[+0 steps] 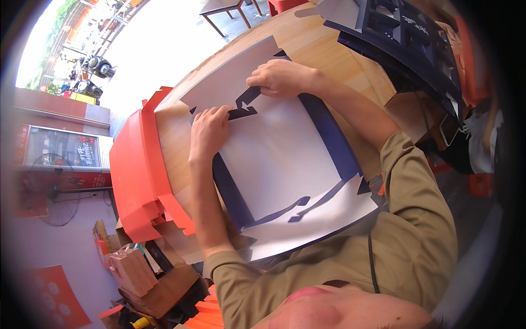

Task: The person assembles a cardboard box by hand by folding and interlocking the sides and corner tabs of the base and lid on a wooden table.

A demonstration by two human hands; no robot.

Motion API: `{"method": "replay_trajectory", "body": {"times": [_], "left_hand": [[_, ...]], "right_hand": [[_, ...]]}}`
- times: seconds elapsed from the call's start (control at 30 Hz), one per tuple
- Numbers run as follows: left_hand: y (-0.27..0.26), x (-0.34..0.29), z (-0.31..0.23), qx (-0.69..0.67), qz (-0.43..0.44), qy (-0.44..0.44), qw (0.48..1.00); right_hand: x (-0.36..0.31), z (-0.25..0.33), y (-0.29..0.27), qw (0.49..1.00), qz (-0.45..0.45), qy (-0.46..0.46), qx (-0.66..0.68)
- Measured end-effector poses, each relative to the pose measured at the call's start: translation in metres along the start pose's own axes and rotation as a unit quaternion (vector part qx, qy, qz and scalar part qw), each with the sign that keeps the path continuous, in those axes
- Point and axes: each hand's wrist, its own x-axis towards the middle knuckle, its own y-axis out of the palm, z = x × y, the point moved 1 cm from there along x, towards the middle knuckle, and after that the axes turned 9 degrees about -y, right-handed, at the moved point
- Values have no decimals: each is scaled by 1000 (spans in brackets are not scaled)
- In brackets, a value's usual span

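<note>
Head view: on the wooden table before me, a white-lined, dark blue box lies open, partly folded, right by the person. The left hand pinches a notched flap at the box's far side; the right hand pinches its dark mate. Left of the box sits an orange-red carton sheet, and farther left a caged fan. Dark blue cardboard rests beyond the box's far right corner; a small table stands past its far side.
</note>
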Motion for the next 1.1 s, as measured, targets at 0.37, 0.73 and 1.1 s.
{"method": "replay_trajectory", "body": {"times": [0.37,0.73,1.1], "left_hand": [[-1,1,3,20,-11,0,1000],[4,0,2,37,-15,-9,999],[1,1,4,50,-35,-45,997]], "right_hand": [[1,4,1,993,98,40,-51],[-1,9,10,995,77,37,-59],[-2,10,12,990,118,38,-69]]}}
